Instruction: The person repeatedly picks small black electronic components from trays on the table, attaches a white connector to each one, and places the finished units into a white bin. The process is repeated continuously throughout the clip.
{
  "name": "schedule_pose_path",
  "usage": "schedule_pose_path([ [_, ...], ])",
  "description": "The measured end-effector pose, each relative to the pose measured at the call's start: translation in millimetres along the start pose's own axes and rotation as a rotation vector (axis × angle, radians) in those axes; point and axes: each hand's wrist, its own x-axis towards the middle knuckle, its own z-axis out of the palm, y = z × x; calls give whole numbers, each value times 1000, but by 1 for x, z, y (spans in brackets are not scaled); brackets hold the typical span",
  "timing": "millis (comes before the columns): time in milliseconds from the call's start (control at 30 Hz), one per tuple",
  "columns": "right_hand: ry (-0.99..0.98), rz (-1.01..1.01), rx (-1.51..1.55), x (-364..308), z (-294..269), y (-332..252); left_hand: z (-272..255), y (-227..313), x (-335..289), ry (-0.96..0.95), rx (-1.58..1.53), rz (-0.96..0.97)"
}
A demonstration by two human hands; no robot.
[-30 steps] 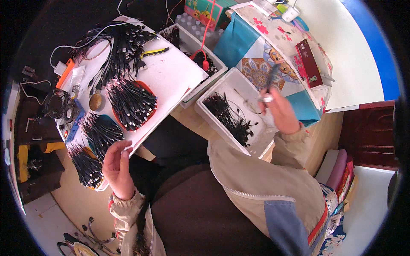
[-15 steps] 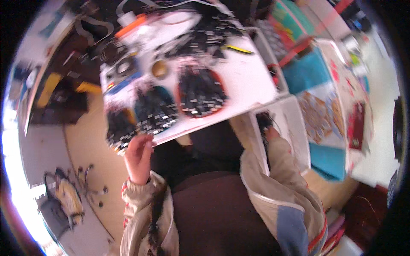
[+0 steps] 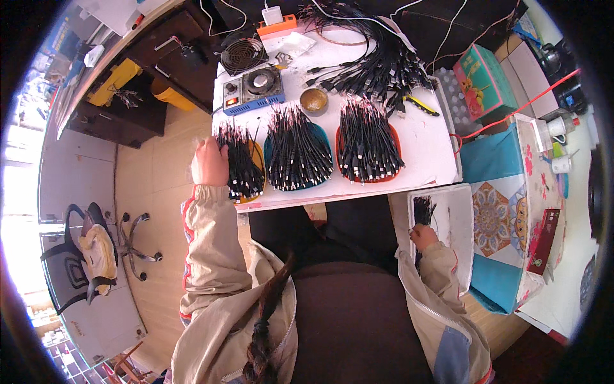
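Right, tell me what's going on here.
A person is at a white table. The left hand is at its left edge, beside black cables in a yellow tray. The right hand is in a white box by more cables; its grip is unclear. Teal and red trays also hold cables.

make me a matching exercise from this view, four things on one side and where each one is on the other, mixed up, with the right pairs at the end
Things
1. left hand
2. right hand
3. small round bowl
4. orange-red tray

Places
A. at the black cables in the white box
B. under the rightmost bundle on the table
C. at the left side of the leftmost bundle
D. near the blue-sided device

Pairs: 1-C, 2-A, 3-D, 4-B
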Motion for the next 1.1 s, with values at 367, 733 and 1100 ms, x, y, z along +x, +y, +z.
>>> schedule_pose_path([
  [367,88,-239,-86,-13,-51,-70,-18,-1,-12,123,-479,-66],
  [733,-49,-389,-225,-58,-99,-180,-53,9,-25,372,-568,63],
  [1100,272,-625,106,63,-112,-343,-63,67,-94,-294,-1795,-267],
])
